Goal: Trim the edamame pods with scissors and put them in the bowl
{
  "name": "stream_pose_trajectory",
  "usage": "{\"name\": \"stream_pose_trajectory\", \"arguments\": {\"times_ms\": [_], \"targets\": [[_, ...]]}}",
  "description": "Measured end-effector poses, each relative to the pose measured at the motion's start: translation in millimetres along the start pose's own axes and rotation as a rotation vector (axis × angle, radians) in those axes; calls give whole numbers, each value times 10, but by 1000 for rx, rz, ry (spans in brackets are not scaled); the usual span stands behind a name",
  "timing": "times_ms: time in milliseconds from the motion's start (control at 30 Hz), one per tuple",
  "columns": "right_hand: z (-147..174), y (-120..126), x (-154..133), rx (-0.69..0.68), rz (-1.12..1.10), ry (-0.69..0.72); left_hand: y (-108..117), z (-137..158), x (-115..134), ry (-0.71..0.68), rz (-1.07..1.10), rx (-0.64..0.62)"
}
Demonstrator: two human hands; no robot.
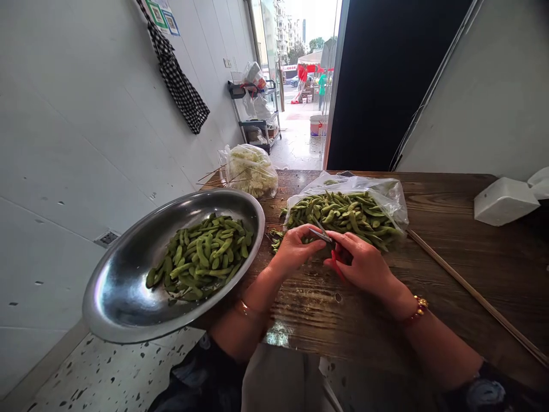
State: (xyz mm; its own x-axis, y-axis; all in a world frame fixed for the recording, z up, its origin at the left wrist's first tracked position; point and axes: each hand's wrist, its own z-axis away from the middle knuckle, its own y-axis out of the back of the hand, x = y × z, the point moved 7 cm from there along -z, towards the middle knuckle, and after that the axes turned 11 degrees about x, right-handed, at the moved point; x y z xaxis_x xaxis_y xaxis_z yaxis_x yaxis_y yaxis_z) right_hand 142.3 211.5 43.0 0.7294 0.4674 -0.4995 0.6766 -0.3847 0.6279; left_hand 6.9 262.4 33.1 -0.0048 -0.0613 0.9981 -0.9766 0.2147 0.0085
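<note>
My left hand (pixel 295 247) pinches a green bean pod at the near edge of a heap of green pods (pixel 343 214) lying on a clear plastic bag (pixel 386 191) on the wooden table (pixel 450 252). My right hand (pixel 362 264) holds red-handled scissors (pixel 328 240), whose blades point up and left toward the pod between my fingers. At the left, a large metal bowl (pixel 124 292) overhangs the table's edge. In it lies a pile of trimmed pods (pixel 201 257).
A plastic bag of pale vegetables (pixel 251 169) sits at the table's far left corner. A long thin stick (pixel 476 294) lies across the right side, near a white box (pixel 504 200). Beyond stand a cart (pixel 257 111) and an open doorway (pixel 306 74).
</note>
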Motion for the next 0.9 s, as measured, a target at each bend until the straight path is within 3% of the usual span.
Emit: {"name": "stream_pose_trajectory", "arguments": {"times_ms": [200, 900], "targets": [[-16, 2, -55, 26, -31, 90, -28, 5, -48, -1, -28, 16], [42, -73, 74, 43, -22, 28, -30, 11, 58, -22, -39, -35]]}}
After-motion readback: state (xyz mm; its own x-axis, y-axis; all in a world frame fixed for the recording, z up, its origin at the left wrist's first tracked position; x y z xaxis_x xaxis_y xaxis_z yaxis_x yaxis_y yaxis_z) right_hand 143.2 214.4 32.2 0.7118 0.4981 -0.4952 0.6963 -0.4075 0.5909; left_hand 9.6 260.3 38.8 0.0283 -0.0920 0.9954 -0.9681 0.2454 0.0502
